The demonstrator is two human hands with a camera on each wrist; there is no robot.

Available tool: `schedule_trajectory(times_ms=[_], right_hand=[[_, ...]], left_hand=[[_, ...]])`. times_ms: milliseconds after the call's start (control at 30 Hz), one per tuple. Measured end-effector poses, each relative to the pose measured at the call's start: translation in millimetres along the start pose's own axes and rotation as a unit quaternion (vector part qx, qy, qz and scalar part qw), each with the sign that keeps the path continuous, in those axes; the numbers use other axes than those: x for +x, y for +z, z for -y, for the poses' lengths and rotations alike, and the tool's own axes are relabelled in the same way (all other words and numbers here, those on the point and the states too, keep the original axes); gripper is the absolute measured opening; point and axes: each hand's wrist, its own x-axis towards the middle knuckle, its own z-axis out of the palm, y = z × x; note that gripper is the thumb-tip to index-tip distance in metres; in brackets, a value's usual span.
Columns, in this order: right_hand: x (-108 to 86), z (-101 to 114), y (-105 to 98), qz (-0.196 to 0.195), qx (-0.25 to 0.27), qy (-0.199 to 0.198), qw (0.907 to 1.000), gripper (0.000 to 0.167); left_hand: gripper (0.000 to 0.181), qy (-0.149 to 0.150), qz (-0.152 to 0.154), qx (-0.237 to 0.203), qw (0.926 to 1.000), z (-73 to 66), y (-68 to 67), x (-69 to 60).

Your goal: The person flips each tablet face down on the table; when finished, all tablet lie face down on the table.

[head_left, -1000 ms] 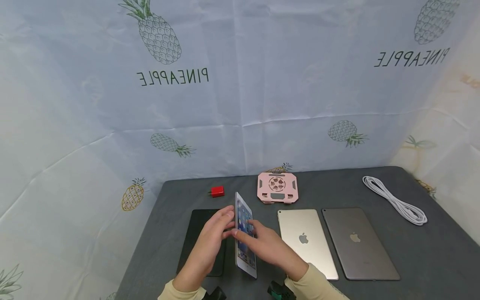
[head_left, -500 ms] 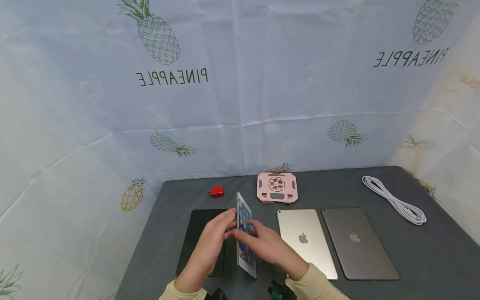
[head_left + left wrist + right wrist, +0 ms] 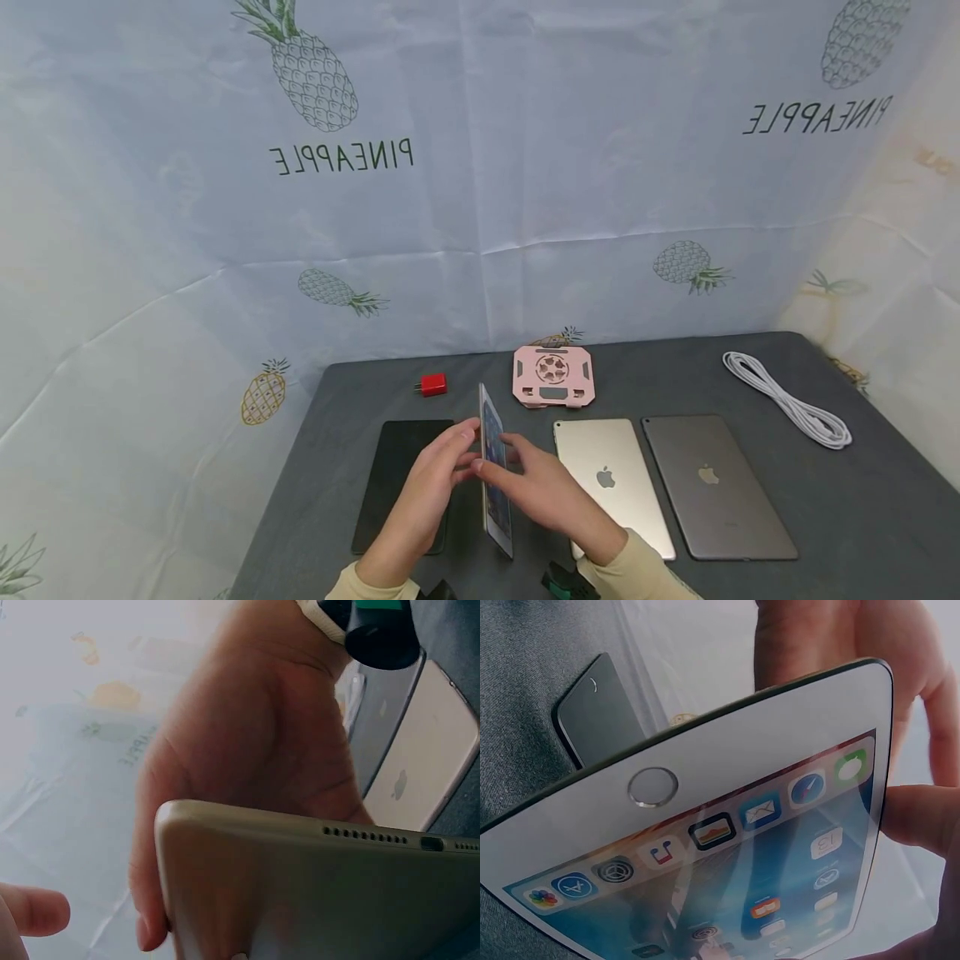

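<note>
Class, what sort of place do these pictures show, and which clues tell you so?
Probably a curtained-off tabletop booth: pineapple-print fabric hangs behind a grey table, where a gold tablet and bundled white cable lie.

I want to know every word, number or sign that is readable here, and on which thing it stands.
"PINEAPPLE": mirrored, twice on the backdrop cloth.
Apple logo: back of the gold tablet; another on the grey tablet.
"13", as it appears, upside down: white icon on the held tablet.
Too blurred or small to read: orange print at the right of the backdrop cloth; any smaller text on the held tablet.
</note>
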Motion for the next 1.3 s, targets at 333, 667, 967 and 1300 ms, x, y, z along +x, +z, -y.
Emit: schedule_trajectory(times_ms=[333,667,967,1300], right_hand=[[-6.6,-2,-6,-0.011,0.063,-0.048,0.9968,0.071],[-12.5,-4,-11,-0.016,0.135,-0.052,0.9893,0.067],[-17.1,-8,-19,-0.027,0.166,-0.049,0.9845,0.064],[-20.2,-20,-27,-0.038,0.196,-0.051,0.9785,0.059]], left_hand=[[0.071,-0.025,0.048,-0.013,0.9984,11.7,8.1,7.3],[0.074,-0.067,0.057,0.011,0.9961,29.9,16.4,17.7],[0.078,-0.096,0.084,0.018,0.9917,40.5,17.6,21.3],[0.089,-0.12,0.076,0.029,0.9895,42.4,17.9,21.0]])
